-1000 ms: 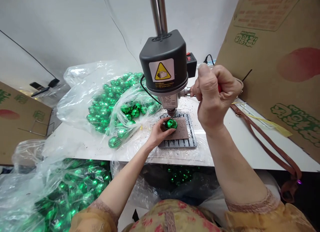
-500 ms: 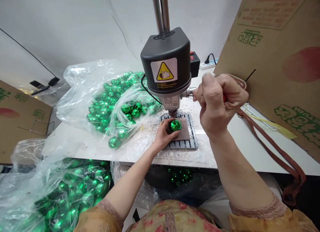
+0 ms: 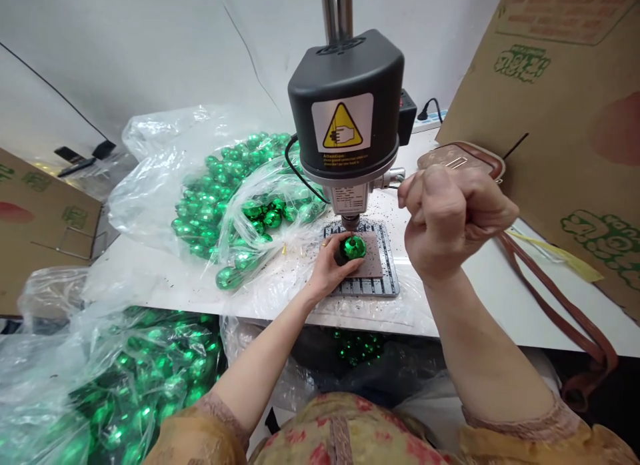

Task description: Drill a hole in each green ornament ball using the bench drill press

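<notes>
My left hand (image 3: 331,263) pinches a shiny green mirrored ball (image 3: 355,247) between thumb and fingers. The ball rests on a brown board (image 3: 373,265) over the slotted metal base (image 3: 390,285) of a drill press (image 3: 345,108). Right above the ball is the drill chuck (image 3: 351,221); whether the bit touches the ball I cannot make out clearly. My right hand (image 3: 453,218) is closed in a fist at the press's right side, around the feed lever (image 3: 394,177), whose grip is mostly hidden by the fingers.
Clear plastic bags (image 3: 150,151) of green balls (image 3: 220,191) lie left on the white table (image 3: 175,288). Another bag of balls (image 3: 150,385) is below its front edge. Cardboard boxes (image 3: 560,138) flank both sides. A brown strapped bag (image 3: 463,155) sits right; dark shavings are scattered around the base.
My head view has shifted, so the drill press looks larger and farther right. My right hand appears slightly lower and farther right, still closed on the lever. My left hand still holds the ball.
</notes>
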The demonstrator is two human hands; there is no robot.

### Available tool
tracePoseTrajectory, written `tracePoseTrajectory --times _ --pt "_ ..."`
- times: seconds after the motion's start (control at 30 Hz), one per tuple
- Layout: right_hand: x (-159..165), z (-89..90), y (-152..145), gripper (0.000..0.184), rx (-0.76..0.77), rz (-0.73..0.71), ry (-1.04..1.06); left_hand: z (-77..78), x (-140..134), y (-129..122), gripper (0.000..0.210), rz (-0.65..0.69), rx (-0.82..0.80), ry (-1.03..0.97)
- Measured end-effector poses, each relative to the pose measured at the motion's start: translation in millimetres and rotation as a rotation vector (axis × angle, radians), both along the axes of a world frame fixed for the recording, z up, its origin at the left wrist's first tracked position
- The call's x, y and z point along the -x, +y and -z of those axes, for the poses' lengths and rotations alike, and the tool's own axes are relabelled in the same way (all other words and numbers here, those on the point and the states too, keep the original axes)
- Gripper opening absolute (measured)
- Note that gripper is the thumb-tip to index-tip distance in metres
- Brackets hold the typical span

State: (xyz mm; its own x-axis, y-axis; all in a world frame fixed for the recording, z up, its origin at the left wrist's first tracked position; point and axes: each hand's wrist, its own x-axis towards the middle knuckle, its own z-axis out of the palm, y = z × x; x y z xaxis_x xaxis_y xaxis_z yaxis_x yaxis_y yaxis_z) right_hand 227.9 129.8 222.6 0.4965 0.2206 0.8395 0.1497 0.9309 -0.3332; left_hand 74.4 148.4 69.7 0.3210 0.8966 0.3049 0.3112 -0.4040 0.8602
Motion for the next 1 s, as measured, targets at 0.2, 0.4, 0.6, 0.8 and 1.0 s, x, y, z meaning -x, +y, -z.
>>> tracePoseTrajectory --times 0.2,0.4,0.6,0.8,1.0 --pt "0 5.0 1 0.055 -0.045 -0.006 0.002 1.0 -1 -1 0.053 0.012 0.017 -0.034" --pt "-1 11.9 -1 0.054 -0.029 0.021 -0.013 3.0 -1 0 0.053 0.007 0.013 -0.043" --pt "-2 18.3 2 0.053 -0.075 0.043 -0.04 3.5 0 -1 0.053 0.013 0.004 -0.014" --pt "-6 25.6 3 0.051 -0.109 0.014 -0.086 3.5 0 -1 0.054 0.008 0.011 -0.031" --pt "-4 31.9 0 0.051 -0.125 0.02 -0.102 5.5 0 -1 0.055 0.011 0.023 -0.051"
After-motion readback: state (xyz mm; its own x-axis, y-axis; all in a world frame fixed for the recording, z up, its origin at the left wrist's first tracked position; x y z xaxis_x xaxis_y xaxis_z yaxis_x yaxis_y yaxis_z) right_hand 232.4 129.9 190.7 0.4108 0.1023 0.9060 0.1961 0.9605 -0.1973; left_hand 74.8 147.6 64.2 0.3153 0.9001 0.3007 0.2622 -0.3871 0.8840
